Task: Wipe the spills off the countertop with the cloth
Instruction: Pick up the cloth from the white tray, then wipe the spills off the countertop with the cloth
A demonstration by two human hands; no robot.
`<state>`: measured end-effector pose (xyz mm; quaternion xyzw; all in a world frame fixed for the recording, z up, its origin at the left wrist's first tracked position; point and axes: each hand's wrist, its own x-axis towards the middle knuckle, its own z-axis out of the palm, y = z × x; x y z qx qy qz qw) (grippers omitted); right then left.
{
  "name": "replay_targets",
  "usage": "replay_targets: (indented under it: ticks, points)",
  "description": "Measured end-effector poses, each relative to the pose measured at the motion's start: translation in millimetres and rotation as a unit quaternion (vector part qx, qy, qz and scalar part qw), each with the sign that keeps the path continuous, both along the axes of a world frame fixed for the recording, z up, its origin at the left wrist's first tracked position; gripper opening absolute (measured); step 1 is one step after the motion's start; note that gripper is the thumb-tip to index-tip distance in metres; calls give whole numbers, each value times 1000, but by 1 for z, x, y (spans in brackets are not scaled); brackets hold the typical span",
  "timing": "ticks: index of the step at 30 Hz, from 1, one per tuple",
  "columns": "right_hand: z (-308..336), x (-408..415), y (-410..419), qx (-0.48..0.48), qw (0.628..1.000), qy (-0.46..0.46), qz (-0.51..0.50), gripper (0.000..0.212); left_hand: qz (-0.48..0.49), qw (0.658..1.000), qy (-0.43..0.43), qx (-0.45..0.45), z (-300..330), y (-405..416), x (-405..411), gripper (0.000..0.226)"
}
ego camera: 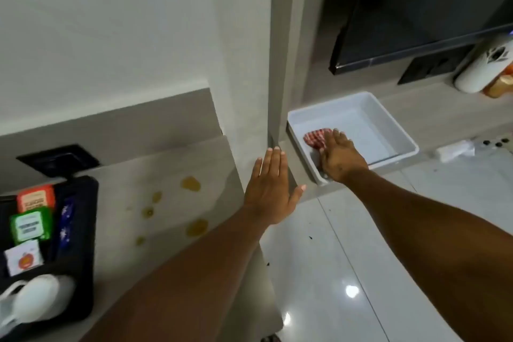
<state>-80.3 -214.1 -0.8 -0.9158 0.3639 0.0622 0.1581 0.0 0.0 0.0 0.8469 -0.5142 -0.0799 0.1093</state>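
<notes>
Our right hand (340, 157) is down in the white tray (394, 122) on the low ledge, fingers spread flat over the red-checked cloth (313, 138). We're touching it, but we can't tell if we've actually got a grip yet; looks more like a press than a pinch. Left hand (270, 191) is loose and flat, holding nothing, hovering by the corner where the tabletop (166, 175) meets the wall.

The spills (191, 184), several yellowish blobs, big and small, sit on the tabletop to our left, well apart from the cloth. None wiped so far, we'd say.

What could go wrong, imo:
- Cloth sits near the tray's front-left corner, so a flat-handed drag may just bunch it vs the tray wall w/o lifting it. We need to curl the fingers first.
- The tray looks light; a pull on the cloth could slide it off the ledge.
- The black organiser (83, 219) w/ tea sachets (31, 226) and the white kettle (33, 302) sit just beside the spills. Wide strokes leftward could push liquid under them or knock packets.
- Blobs near the tabletop's front edge could get swept onto the floor (388, 230) if we wipe toward ourselves.
</notes>
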Motion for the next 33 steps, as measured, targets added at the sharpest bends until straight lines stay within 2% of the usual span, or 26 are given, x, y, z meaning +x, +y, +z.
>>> replay_targets:
  ticks: [7,11,12,19,22,25,29,33]
  points:
    - [-32,28,-24,43,996,75,6,65,16,1000,-2,26,-35,-25,14,95]
    - [-38,34,-20,18,994,107,0,98,13,999,6,33,-42,-32,19,93]
    - [-39,35,-19,9,994,106,-2,100,12,999,9,31,-44,-33,17,92]
    - [-28,37,-18,-7,998,36,-44,65,6,1000,10,24,-37,-32,12,88]
    - [-6,33,-5,-9,996,-14,-84,66,9,1000,1,27,-26,-18,13,88]
    - [23,24,36,-23,992,-86,-84,71,15,1000,-8,20,-10,6,12,86]
    - [45,5,131,-18,990,-136,-20,85,29,999,-32,-9,9,55,-2,80]
    - [43,-22,233,45,986,-159,-11,80,44,997,-37,-59,11,142,-28,74]
